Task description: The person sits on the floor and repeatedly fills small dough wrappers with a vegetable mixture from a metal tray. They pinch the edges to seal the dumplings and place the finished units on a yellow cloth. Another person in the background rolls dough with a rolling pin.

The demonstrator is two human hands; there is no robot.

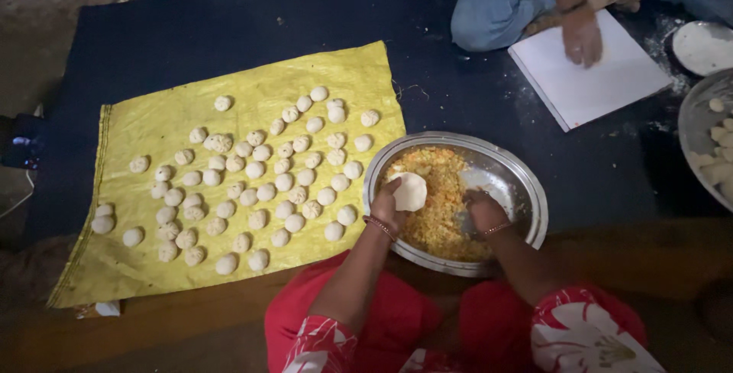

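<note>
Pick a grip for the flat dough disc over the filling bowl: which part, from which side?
Cup the dough disc from beneath, as the left hand does now: it is thin and floppy, so a pinched edge would likely fold it. Come from the near-left side, away from the right hand in the steel bowl.

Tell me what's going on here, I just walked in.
A person seated on the floor holds a flat round white dough disc in the left hand, over a wide round metal bowl of orange-yellow shredded filling. The right hand reaches into that filling. Beside the bowl, many small white dough balls lie on a yellow woven sheet. Across the mat, another person's hand rests on a white rectangular board.
</note>
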